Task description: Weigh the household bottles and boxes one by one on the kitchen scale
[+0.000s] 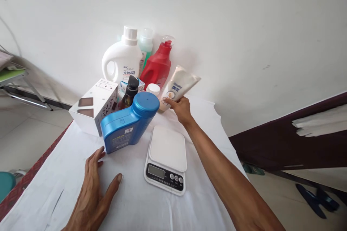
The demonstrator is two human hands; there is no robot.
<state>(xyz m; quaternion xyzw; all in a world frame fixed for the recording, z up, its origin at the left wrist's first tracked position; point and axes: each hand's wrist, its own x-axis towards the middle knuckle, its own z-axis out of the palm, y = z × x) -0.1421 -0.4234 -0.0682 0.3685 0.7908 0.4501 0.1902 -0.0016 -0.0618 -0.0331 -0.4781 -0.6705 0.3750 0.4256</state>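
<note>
Head view: right hand (181, 109) gripping tube (179, 86)

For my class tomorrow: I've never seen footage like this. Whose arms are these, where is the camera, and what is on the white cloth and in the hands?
There is no machine here. The single picture comes from a camera worn on a person's head, looking down at their own bare arms.

The right hand grips a cream-coloured plastic squeeze tube, tilted, above the table. The left hand lies flat and open on the white cloth, holding nothing.

Between the hands sits a white digital kitchen scale with an empty platform. Behind it lies a blue plastic bottle on its side, beside a white cardboard box. By the wall stand a white detergent jug, a red plastic bottle and a few smaller bottles.
</note>
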